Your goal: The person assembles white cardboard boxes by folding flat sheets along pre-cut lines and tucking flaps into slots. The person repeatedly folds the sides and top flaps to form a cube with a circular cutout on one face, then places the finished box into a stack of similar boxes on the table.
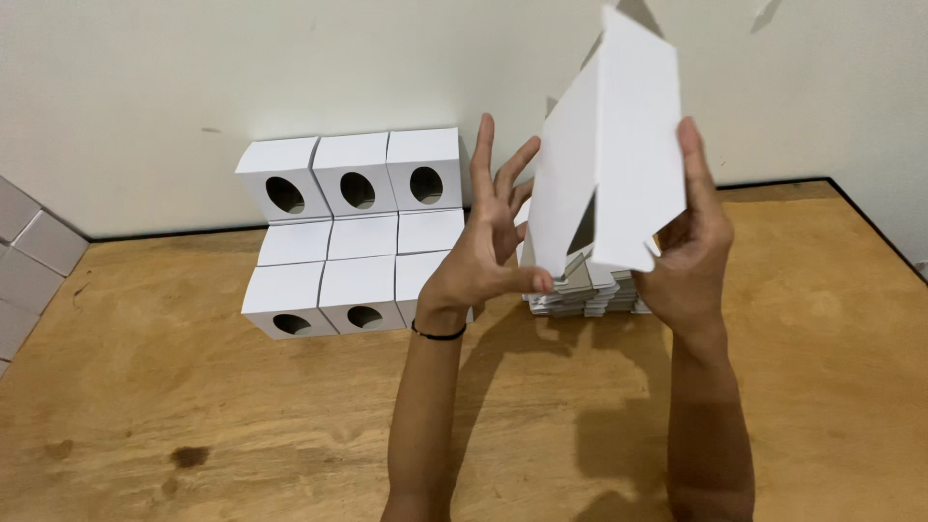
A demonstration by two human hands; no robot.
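Observation:
A white cardboard box blank, partly opened into a sleeve, is held up between both hands above the wooden table. My left hand pinches its lower left corner with the thumb while the fingers spread upward. My right hand grips the right side, fingers along the edge. Directly beneath lies a low stack of flat white blanks.
Folded white boxes with oval holes stand stacked against the cream wall at the table's back, left of my hands. Grey tiles show at the far left. A dark stain marks the wood near the front left.

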